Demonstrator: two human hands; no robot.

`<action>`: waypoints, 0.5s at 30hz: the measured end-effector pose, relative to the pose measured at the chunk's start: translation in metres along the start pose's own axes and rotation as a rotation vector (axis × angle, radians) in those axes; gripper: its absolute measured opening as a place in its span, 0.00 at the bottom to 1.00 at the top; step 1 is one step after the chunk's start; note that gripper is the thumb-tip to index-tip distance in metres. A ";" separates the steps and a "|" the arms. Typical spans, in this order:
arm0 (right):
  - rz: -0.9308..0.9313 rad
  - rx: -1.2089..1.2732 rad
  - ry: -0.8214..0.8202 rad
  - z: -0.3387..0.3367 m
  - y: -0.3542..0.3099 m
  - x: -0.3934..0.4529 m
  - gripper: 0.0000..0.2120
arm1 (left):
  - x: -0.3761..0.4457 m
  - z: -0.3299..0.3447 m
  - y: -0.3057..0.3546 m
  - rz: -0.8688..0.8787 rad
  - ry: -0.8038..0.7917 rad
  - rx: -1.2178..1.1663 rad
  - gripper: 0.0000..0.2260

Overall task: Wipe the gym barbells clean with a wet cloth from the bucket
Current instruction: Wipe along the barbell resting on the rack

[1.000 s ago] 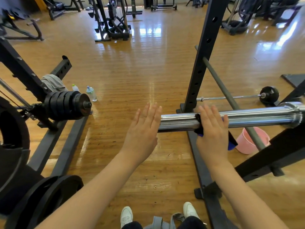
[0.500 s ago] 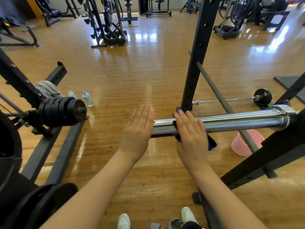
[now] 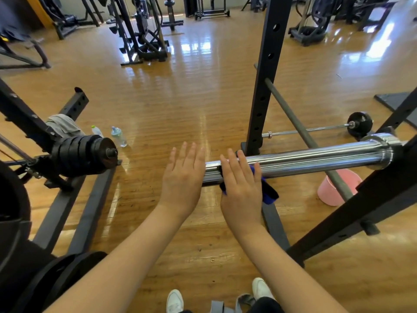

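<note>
right hand (image 3: 242, 188) presses cloth (image 3: 268, 193), barbell (image 3: 316, 158) seemingly unmarked

The right hand (image 3: 242, 188) presses a blue cloth (image 3: 268, 193) on the chrome barbell sleeve (image 3: 316, 159); the left hand (image 3: 182, 177) covers its end.

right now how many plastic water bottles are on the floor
2. A clear plastic water bottle with a blue cap stands on the wooden floor left of the hands; a smaller green-capped clear bottle stands just left of it. Others may be hidden behind equipment.
</note>
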State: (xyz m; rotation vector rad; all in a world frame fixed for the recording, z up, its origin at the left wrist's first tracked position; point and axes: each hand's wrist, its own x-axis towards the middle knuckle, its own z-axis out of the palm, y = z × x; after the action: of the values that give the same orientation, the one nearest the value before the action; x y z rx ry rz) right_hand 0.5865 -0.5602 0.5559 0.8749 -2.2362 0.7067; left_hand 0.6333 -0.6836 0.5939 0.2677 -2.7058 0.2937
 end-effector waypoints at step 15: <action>0.194 -0.094 0.066 -0.052 0.145 0.003 0.26 | 0.010 -0.014 0.000 -0.068 -0.257 -0.037 0.31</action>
State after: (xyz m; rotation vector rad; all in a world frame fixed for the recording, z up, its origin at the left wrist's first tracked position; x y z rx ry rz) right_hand 0.4972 -0.4347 0.5568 0.5863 -2.2946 0.7015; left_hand 0.6288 -0.6815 0.6102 0.4117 -2.9432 0.2008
